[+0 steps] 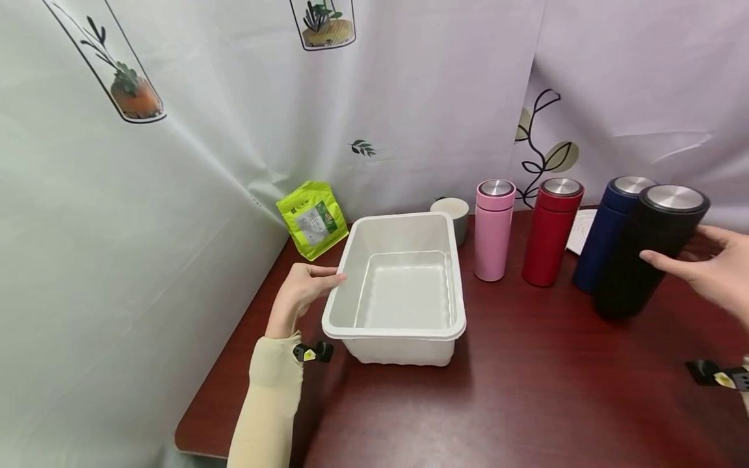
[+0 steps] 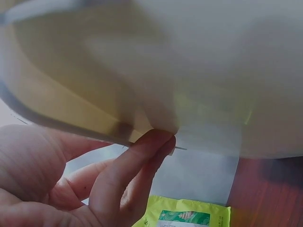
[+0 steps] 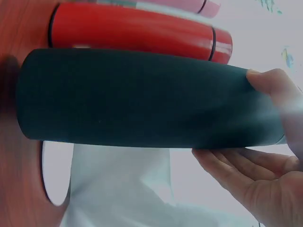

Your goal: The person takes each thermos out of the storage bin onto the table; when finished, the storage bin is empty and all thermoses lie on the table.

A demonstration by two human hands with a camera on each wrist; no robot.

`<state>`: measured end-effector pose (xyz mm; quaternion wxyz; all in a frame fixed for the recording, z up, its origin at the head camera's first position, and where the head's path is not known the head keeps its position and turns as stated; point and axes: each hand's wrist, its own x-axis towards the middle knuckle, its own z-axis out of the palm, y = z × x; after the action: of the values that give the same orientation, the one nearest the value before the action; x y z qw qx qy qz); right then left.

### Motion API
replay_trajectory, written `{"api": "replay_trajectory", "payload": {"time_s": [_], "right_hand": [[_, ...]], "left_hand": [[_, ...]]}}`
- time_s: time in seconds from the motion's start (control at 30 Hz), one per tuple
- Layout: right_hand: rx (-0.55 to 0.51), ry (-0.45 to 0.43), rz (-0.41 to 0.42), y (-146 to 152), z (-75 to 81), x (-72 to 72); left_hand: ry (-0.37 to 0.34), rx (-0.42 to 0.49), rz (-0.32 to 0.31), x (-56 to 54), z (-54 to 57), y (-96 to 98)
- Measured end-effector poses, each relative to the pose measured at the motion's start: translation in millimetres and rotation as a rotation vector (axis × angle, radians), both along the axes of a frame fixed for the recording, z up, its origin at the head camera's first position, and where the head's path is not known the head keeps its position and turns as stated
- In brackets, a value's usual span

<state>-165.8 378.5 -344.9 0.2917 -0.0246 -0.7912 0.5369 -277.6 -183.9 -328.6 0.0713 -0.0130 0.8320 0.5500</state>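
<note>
My left hand [image 1: 305, 286] pinches the left rim of a white plastic tub [image 1: 393, 333], thumb on one side and fingers on the other. The tub stands on the table with nothing inside. At the far right, my right hand [image 1: 716, 265] grips the upper part of a black thermos flask [image 1: 634, 266] with a silver-topped lid. This flask leans slightly, its base close over the tabletop. In the right wrist view, thumb and fingers [image 3: 227, 172] lie on opposite sides of it. Just behind stands a blue thermos [image 1: 599, 237], partly hidden by the black one.
A red thermos [image 1: 550, 237] and a pink thermos [image 1: 493, 237] stand upright right of the tub. Behind it are a pale cup [image 1: 459, 221] and a green packet [image 1: 313, 221]. A white flat item [image 1: 580, 229] lies behind the flasks. Curtain-like fabric [image 1: 421, 117] borders the dark red table [image 1: 526, 390].
</note>
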Motion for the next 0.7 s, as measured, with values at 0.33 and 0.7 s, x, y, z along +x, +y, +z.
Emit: {"api": "replay_trajectory", "payload": {"time_s": [0.33,0.7], "right_hand": [[-0.002,0.101,-0.145,110.9,-69.7,-58.0],[-0.011,0.03,-0.271,189.3,-125.0,-105.5]], "left_hand": [[-0.002,-0.006,-0.001,0.3,0.1,0.6],[0.013,-0.027,0.01,1.5,0.0,1.7]]}}
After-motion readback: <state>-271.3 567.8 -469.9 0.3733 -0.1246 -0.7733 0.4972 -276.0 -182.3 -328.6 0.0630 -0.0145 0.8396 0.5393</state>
